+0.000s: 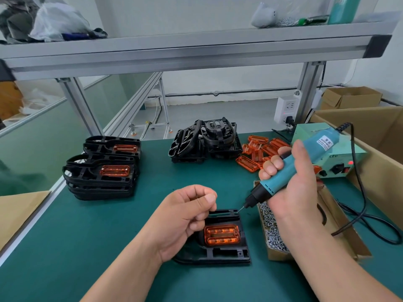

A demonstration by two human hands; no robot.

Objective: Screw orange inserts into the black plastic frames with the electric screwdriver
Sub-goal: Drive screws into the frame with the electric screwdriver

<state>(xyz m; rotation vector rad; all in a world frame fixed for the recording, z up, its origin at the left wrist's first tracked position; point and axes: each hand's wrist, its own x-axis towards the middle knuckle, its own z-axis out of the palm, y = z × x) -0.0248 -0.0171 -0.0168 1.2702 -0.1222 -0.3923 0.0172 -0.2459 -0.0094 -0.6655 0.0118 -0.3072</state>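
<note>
Head view: the right hand (292, 188) grips the teal electric screwdriver (271, 185) in a full fist. Its bit slants down-left towards the far right corner of the flat black plastic frame (224, 253) on the green mat (109, 236). The left hand (187, 216) hovers over the frame, fingers curled, thumb against forefinger; whether it pinches a screw I cannot tell. The translucent orange rectangular insert (222, 234) lies in the frame's recess, long axis left to right. The driver probably needs standing upright over the hole, with the frame pressed down, before triggering.

Bare forearms (122, 273) and bare hands: the left hand (185, 216) and right hand (292, 182) both show short, neatly trimmed fingernails (210, 198).
</note>
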